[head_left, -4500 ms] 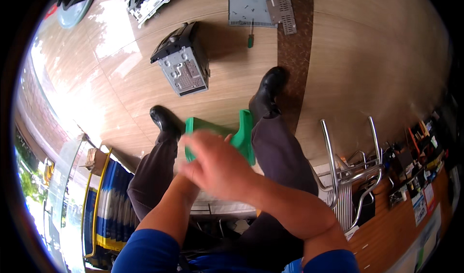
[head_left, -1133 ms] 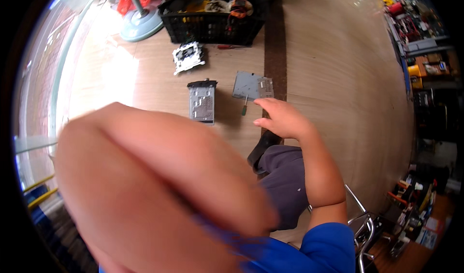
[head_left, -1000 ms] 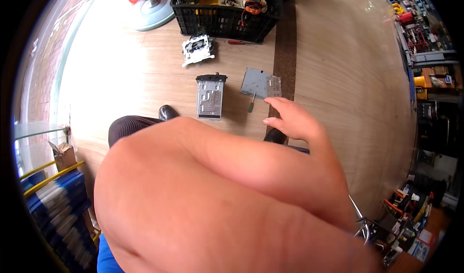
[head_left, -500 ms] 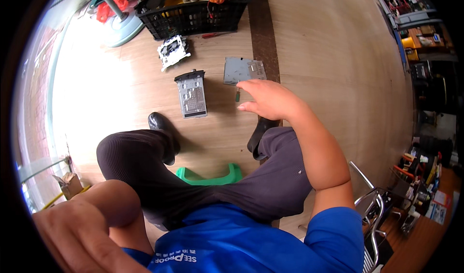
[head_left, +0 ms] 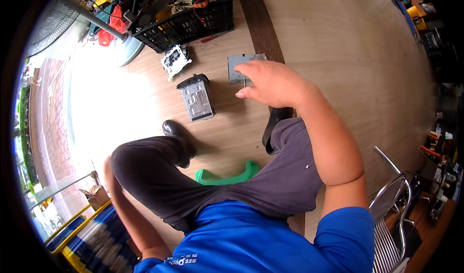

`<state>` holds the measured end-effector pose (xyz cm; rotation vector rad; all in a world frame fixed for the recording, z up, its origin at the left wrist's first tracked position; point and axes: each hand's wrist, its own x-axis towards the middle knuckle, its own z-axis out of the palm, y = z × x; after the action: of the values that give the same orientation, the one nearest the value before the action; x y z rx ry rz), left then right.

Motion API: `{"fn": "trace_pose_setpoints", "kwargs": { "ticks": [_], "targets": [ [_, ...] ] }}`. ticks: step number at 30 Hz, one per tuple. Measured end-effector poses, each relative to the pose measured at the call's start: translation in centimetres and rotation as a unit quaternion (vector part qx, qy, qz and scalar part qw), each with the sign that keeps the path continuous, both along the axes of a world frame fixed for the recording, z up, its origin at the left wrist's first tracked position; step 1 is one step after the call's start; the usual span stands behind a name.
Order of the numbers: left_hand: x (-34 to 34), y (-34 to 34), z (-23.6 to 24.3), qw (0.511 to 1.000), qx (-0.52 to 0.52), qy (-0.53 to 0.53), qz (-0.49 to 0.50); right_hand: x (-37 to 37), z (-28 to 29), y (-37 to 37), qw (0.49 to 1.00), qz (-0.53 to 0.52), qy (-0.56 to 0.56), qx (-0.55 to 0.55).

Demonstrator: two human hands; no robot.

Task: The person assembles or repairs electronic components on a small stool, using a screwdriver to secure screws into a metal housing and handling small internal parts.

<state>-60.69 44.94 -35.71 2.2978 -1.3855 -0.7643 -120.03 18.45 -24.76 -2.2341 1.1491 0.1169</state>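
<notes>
My right hand [head_left: 273, 83] is held out, thumb and fingers apart with nothing between them. Seen from above, it partly covers a grey metal plate [head_left: 236, 69] and a screwdriver [head_left: 245, 83] lying on the floor. Just left of it stands a silver metal car-stereo unit [head_left: 197, 99] with a black front. Behind that unit lies a white and black mechanism [head_left: 175, 60]. My left hand [head_left: 109, 169] is down beside my left knee, its fingers mostly hidden. A green plastic stool [head_left: 227, 179] shows between my legs.
A black crate [head_left: 150, 34] of tools sits at the back, with a red-handled screwdriver [head_left: 208, 38] in front. A standing fan [head_left: 50, 26] is at the back left. A yellow rack [head_left: 72, 237] is lower left, a chrome chair [head_left: 396, 191] and cluttered shelves [head_left: 437, 142] at right.
My left arm, earlier close to the camera, has dropped down beside my left knee. My right hand has shifted slightly away from me, over the metal plate. The fan has come into view.
</notes>
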Motion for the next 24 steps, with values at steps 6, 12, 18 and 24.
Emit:
{"fn": "trace_pose_setpoints", "kwargs": {
  "ticks": [6, 12, 18, 24],
  "targets": [
    [-13.9, 3.9, 1.8, 0.846, -0.115, 0.459, 0.247, -0.4, 0.0, -0.4, 1.000, -0.007, -0.005, -0.029],
    [-16.7, 3.6, 6.8, 0.962, -0.110, 0.197, 0.156, 0.6, 0.4, -1.2, 0.999, -0.029, -0.025, -0.030],
    [-21.1, 5.3, 11.8, 0.995, -0.025, -0.050, 0.088, 0.3, -0.6, -1.6, 0.999, -0.038, -0.019, -0.024],
    [-24.3, 10.1, 12.6, 0.975, 0.130, -0.179, -0.022, -0.2, 0.7, -1.7, 0.998, -0.042, -0.004, -0.042]
  ]
}}
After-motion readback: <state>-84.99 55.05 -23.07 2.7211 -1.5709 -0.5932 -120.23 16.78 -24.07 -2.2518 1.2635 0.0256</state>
